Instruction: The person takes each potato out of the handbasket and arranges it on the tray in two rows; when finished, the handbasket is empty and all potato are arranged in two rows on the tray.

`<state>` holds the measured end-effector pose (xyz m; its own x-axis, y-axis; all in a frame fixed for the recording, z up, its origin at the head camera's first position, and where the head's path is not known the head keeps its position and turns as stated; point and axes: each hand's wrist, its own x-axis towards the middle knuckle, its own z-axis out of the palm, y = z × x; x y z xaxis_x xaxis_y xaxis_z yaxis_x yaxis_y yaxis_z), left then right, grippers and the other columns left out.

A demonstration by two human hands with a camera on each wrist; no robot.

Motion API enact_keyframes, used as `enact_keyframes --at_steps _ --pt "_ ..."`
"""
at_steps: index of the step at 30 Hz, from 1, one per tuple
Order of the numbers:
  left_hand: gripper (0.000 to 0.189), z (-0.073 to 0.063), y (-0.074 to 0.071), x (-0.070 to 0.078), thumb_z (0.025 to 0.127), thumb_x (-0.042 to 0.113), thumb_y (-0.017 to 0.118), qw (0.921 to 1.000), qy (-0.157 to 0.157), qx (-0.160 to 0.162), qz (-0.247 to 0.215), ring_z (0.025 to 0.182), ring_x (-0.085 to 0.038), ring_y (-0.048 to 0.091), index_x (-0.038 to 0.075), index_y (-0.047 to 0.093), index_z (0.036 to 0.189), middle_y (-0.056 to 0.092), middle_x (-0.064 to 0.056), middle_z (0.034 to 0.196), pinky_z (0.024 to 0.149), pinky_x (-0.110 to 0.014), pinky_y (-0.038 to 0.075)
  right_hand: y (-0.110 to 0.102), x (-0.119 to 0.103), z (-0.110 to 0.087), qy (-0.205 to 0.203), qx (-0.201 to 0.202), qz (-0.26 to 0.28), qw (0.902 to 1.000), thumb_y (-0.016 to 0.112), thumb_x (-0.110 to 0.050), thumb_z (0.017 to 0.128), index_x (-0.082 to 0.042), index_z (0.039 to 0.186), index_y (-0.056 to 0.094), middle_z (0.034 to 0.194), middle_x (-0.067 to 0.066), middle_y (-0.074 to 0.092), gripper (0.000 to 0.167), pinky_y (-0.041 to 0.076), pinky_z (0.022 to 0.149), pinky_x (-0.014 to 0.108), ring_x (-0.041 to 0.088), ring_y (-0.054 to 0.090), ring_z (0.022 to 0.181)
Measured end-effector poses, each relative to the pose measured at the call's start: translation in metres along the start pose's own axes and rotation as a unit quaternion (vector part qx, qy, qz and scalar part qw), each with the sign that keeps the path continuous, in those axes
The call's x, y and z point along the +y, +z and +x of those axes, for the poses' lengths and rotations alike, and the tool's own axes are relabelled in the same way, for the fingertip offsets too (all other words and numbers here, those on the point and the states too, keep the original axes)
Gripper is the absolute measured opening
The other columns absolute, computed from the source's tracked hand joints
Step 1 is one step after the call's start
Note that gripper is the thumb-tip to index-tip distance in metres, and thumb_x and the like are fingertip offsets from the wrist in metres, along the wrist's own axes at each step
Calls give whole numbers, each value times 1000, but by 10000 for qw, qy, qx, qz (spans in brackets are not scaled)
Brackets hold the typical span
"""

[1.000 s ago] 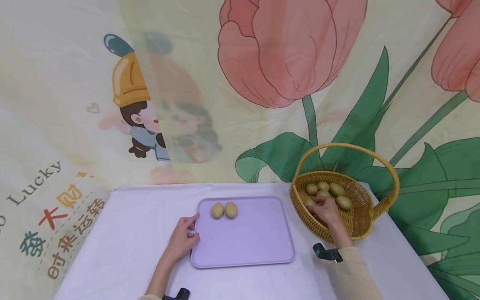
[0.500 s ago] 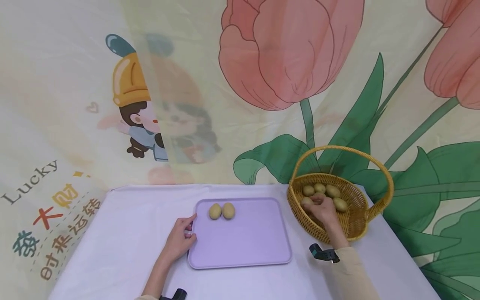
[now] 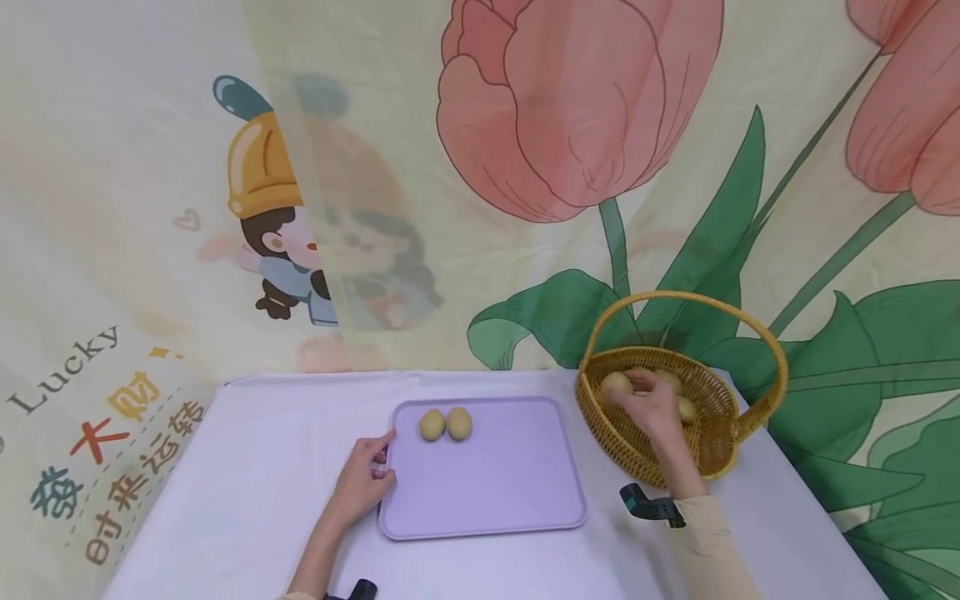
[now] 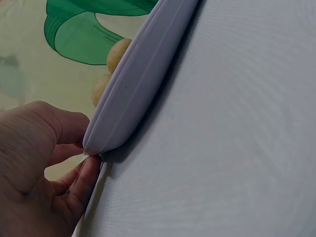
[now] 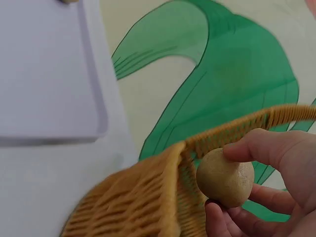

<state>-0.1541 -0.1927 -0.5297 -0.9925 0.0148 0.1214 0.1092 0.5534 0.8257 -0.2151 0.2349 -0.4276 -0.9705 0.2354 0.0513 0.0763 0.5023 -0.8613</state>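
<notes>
A light purple rectangular tray (image 3: 487, 483) lies on the white-covered table with two potatoes (image 3: 446, 424) side by side near its back left corner. My left hand (image 3: 363, 482) holds the tray's left rim; the left wrist view shows the thumb and curled fingers meeting at that edge. On the right is a yellow-brown woven basket (image 3: 611, 437) with a tall arched handle. Just over its left part, my right hand (image 3: 654, 407) pinches a potato (image 5: 224, 177) between thumb and fingers. More potatoes (image 3: 686, 409) lie in the basket, partly hidden behind this hand.
The basket's handle (image 3: 757, 325) arches above the right hand. A printed cloth (image 3: 555, 317) with tulips hangs behind the table's back edge. White tablecloth (image 3: 255, 475) extends left of the tray and between tray and basket.
The right hand has lifted the pinched potato up from the basket's left side toward the rim. The left hand stays at the tray's edge. The head view has shifted slightly.
</notes>
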Motion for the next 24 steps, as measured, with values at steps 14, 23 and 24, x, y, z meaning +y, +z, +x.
enact_keyframes --at_steps 14,23,24 --pt "61 0 2 1 74 -10 63 9999 -19 4 -152 84 -18 56 -7 55 134 49 -15 105 73 -22 56 40 -33 -11 -489 -280 221 9982 76 -13 83 5 119 64 113 22 63 42 49 68 19 25 58 90" --pt "60 -3 0 2 74 -10 64 9999 0 26 -111 83 -18 56 -7 56 134 49 -14 104 72 -21 56 94 -34 -21 -663 -528 547 9949 80 -7 75 8 111 67 98 22 67 41 52 65 23 25 65 78" --pt "60 -2 0 2 74 -10 64 9999 18 33 -113 82 -18 56 -7 56 134 49 -13 103 72 -21 56 99 -34 -21 -714 -551 535 9945 81 -7 74 8 110 67 97 22 67 41 52 66 25 26 65 78"
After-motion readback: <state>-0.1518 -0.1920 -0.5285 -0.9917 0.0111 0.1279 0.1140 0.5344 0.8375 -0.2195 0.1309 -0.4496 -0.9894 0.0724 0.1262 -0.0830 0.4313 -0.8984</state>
